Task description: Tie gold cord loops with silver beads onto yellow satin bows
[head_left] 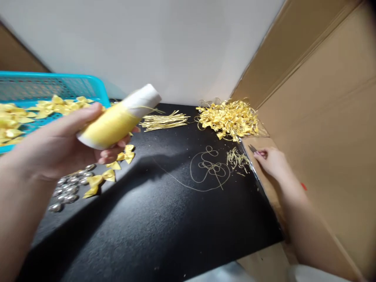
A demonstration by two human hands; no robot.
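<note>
A spool of yellow thread (119,117), white at both ends, is held up in the air above the left part of the black surface (164,219), tilted with its far end higher. The left hand (63,147) grips it, thumb along the top and fingers (113,153) curled underneath, clamped on the spool. A thin strand runs off its upper end.

At the right edge of the surface, the right hand (272,160) rests against the cardboard wall (323,129), its fingers closed on small scissors (253,149) whose dark tip points away from the person. Just beside them lie short thread clippings (237,158) and a looped length of gold cord (210,169).

Farther back sit a heap of yellow bows (229,117) and a bundle of cut strands (163,120). Under the left hand lie a few loose bows (101,179) and a cluster of silver pieces (69,188). A turquoise basket (58,84) holding more bows stands at the far left.
</note>
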